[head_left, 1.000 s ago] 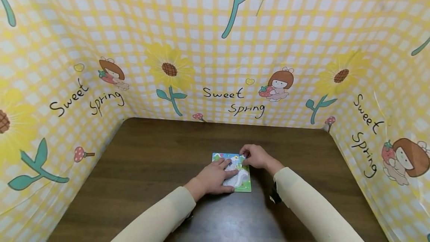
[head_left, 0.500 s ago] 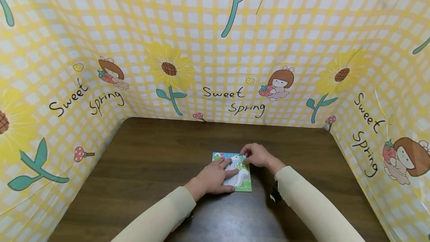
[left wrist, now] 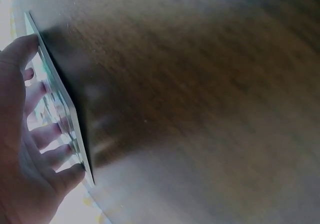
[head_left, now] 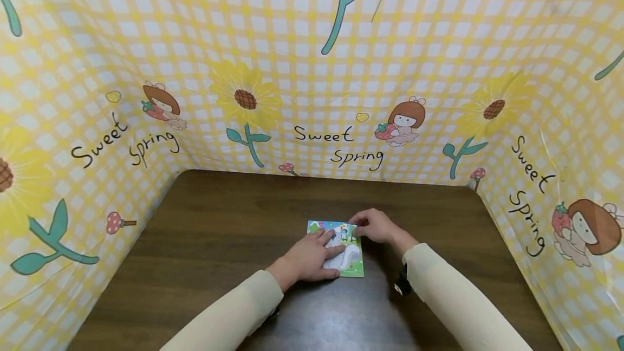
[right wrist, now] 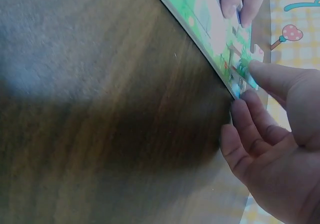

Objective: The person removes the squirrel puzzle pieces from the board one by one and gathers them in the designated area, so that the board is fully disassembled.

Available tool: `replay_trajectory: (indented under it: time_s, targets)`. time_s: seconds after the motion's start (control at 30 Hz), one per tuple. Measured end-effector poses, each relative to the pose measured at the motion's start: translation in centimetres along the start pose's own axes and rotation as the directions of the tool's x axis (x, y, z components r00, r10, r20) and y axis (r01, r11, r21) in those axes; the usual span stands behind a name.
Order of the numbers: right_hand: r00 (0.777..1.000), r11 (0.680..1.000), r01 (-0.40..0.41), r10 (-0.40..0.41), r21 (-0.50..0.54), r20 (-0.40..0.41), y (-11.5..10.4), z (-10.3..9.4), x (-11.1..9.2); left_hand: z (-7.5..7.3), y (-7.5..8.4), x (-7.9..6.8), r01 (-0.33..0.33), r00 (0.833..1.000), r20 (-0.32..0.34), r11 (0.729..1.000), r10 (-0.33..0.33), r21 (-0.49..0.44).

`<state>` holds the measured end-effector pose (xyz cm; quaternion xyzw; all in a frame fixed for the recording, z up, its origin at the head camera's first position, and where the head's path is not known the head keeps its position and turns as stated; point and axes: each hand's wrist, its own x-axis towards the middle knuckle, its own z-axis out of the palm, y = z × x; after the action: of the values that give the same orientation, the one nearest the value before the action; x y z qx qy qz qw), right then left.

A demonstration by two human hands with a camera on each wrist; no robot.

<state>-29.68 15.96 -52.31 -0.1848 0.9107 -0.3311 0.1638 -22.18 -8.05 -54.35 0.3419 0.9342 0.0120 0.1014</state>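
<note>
A small, colourful jigsaw puzzle (head_left: 352, 272), with a white figure on a green and blue ground, lies flat on the table. Over its left part my left hand (head_left: 309, 256) rests with fingers spread, covering much of the picture. My right hand (head_left: 376, 226) is at the puzzle's far right corner. In the right wrist view its thumb and fingers pinch a green puzzle piece (right wrist: 243, 64), which stands tilted up from the board. The other right fingers are bent at the board's edge. Left fingertips (right wrist: 231, 9) press on the puzzle close by.
The brown wooden table (head_left: 234, 215) extends around the puzzle on all sides. A yellow checked cloth (head_left: 312, 85) with printed flowers and figures hangs along the back and both sides of the table.
The puzzle piece at my right fingertips has tilted up from the board, and the right hand has shifted slightly. My left hand has stayed in place on the puzzle.
</note>
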Motion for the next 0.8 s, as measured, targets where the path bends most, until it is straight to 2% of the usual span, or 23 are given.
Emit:
replay_trajectory:
  time_s: [0.27,0.5,0.8]
  targets:
    - [0.996,0.994,0.022,-0.013,0.109,-0.087,0.2,0.1,-0.6,-0.2,0.1,-0.1,0.009,1.000,0.013,1.000,-0.009,-0.012]
    - [0.992,0.958,0.011,0.026,0.288,-0.125,0.5,-0.8,-1.9,0.0,0.1,0.1,0.000,1.000,0.004,1.000,0.000,-0.014]
    - [0.988,0.950,0.014,0.034,0.311,-0.149,2.5,-3.8,-4.9,0.6,-0.1,0.0,-0.008,1.000,-0.013,1.000,0.008,-0.009]
